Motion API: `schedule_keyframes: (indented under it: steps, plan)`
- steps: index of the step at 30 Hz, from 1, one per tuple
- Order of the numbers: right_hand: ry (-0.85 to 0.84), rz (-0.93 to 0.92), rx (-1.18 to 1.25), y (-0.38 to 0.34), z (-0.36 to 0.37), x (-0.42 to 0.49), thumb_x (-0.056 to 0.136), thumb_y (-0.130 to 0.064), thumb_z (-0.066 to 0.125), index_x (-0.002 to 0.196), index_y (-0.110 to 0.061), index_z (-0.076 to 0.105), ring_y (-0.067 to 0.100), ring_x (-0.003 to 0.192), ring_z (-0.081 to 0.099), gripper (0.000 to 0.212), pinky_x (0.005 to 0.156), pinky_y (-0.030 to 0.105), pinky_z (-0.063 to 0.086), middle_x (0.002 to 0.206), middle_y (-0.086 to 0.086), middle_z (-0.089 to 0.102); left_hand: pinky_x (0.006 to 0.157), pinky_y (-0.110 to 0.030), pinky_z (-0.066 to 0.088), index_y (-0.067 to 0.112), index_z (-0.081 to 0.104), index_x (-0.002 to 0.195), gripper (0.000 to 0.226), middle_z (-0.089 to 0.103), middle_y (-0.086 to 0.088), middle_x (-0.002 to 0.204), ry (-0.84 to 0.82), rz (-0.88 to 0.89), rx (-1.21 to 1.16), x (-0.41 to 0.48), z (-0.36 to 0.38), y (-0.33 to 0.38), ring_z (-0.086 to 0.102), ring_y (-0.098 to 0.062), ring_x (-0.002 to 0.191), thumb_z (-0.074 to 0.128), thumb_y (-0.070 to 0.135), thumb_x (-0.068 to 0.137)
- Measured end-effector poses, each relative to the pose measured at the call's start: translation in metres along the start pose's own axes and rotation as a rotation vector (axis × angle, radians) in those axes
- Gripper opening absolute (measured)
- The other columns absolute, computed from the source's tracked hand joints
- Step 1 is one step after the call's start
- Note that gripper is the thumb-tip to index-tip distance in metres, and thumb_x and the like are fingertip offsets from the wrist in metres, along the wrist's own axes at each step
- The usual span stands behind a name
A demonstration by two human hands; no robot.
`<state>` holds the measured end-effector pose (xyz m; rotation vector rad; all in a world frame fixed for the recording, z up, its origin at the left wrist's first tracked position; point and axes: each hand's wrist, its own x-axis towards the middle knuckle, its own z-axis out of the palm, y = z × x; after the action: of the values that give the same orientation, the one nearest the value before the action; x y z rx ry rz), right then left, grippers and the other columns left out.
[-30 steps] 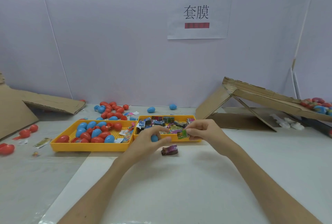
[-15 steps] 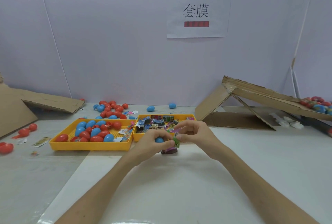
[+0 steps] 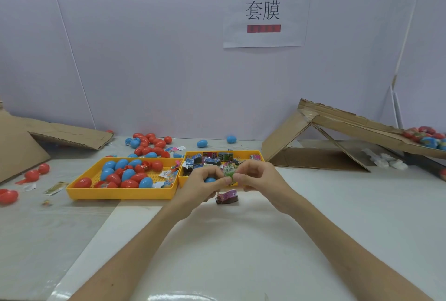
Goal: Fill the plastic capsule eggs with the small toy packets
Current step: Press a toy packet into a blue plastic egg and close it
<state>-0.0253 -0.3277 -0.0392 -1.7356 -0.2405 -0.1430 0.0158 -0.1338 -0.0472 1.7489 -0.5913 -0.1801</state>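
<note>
My left hand [image 3: 201, 186] grips a blue capsule egg half [image 3: 209, 179], mostly hidden by its curled fingers. My right hand [image 3: 257, 176] pinches a small green toy packet [image 3: 228, 171] right at the egg half, and both hands meet above the white table. A purple toy packet [image 3: 226, 197] lies on the table just below the hands. Behind them stands a yellow tray of toy packets [image 3: 255, 154]. To its left, a second yellow tray [image 3: 120, 193] holds several red and blue capsule eggs.
Loose red and blue eggs [image 3: 149, 143] lie behind the trays, more red ones [image 3: 8, 195] at far left. Cardboard sheets [image 3: 67, 135] lean at back left. A folded cardboard ramp [image 3: 337, 129] at right carries filled eggs [image 3: 427, 136]. A paper sign [image 3: 264, 11] hangs on the wall.
My right hand brought the green packet from over the packet tray to the blue egg half in my left hand. Both hands now press together around it.
</note>
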Motion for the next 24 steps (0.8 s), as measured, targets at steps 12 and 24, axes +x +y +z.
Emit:
schedule_keyframes:
  steps: [12, 24]
  plan:
    - [-0.014, -0.003, 0.183, 0.0, 0.001, -0.001, 0.084, -0.008, 0.077, 0.079, -0.015, 0.068, 0.011, 0.072, 0.062, 0.012, 0.066, 0.022, 0.051, 0.075, -0.001, 0.066, 0.046, -0.014, 0.037, 0.022, 0.065, 0.074, 0.022, 0.055, 0.009, 0.06, 0.063, 0.067, 0.033, 0.002, -0.002, -0.004, 0.047, -0.002, 0.052, 0.068, 0.025, 0.096]
    - [0.021, -0.074, 0.105, 0.0, 0.008, -0.005, 0.08, -0.007, 0.081, 0.074, -0.019, 0.073, 0.012, 0.07, 0.061, 0.016, 0.06, 0.021, 0.047, 0.08, 0.007, 0.07, 0.05, -0.008, 0.041, 0.018, 0.066, 0.078, 0.02, 0.06, 0.015, 0.059, 0.065, 0.056, 0.222, 0.006, 0.005, -0.009, 0.055, 0.005, 0.053, 0.065, 0.017, 0.098]
